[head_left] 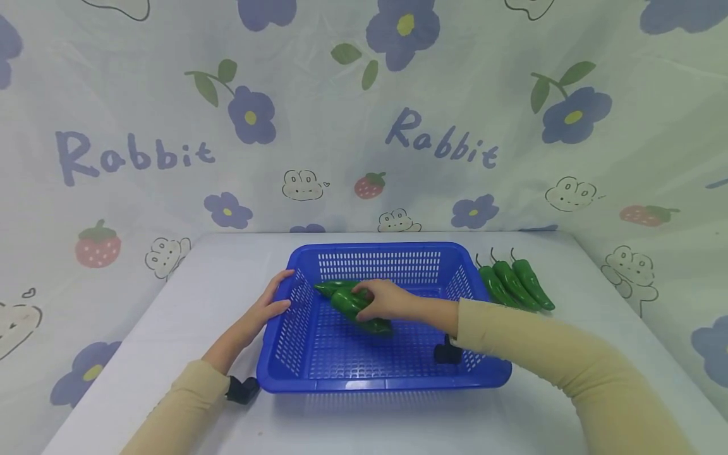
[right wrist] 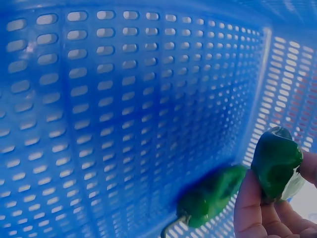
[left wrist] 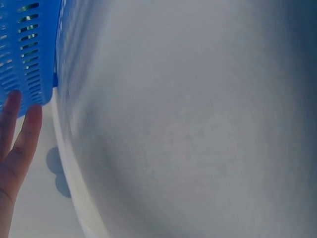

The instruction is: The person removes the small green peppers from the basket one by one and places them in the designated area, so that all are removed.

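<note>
Inside the blue plastic basket (head_left: 387,383), my right hand (head_left: 388,299) grips a green chili pepper (head_left: 348,304) between thumb and fingers. Another green pepper (head_left: 327,289) lies on the basket floor behind it, partly hidden by the hand. In the right wrist view the held pepper (right wrist: 277,161) is up close, and the lying pepper (right wrist: 210,196) shows its curved stem. My left hand (head_left: 268,309) rests with fingers spread against the left rim and outer wall of the basket. In the left wrist view, straight fingertips (left wrist: 32,113) touch the perforated wall (left wrist: 29,54).
Three green peppers (head_left: 514,283) lie side by side on the white table (head_left: 227,278), right of the basket. A dark wrist mount (head_left: 242,390) sits by the left sleeve, another (head_left: 447,352) by the right. Behind the table hangs a printed cloth (head_left: 318,126).
</note>
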Available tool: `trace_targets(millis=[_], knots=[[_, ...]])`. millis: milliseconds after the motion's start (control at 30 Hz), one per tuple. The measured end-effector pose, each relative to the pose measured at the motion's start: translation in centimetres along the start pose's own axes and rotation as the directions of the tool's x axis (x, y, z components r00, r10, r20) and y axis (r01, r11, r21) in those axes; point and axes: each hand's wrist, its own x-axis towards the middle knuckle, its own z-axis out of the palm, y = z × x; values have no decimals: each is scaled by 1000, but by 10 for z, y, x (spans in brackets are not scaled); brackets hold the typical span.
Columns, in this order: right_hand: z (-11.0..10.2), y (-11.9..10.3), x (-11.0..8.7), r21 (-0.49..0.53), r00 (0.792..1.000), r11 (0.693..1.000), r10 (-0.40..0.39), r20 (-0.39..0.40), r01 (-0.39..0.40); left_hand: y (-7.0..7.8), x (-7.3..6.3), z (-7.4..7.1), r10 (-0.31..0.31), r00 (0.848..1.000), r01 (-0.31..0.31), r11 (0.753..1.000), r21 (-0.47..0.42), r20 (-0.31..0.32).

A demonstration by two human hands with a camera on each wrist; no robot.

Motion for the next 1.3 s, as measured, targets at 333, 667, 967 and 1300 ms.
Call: trace_targets(millis=[333, 667, 967, 1300], knots=[[-27, -3, -18, 31, 1000, 999, 20, -11, -19, 0, 0, 0, 2, 1000, -2, 1000, 3, 3], [-57, -4, -39, 105, 1000, 994, -14, 7, 14, 4, 1, 0, -16, 1000, 16, 1000, 10, 0], [-74, 2, -55, 130, 999, 991, 15, -34, -11, 7, 3, 0, -16, 1000, 16, 999, 33, -4], [-89, 20, -74, 139, 998, 990, 13, -69, -3, 7, 2, 1, -25, 1000, 25, 999, 32, -6]])
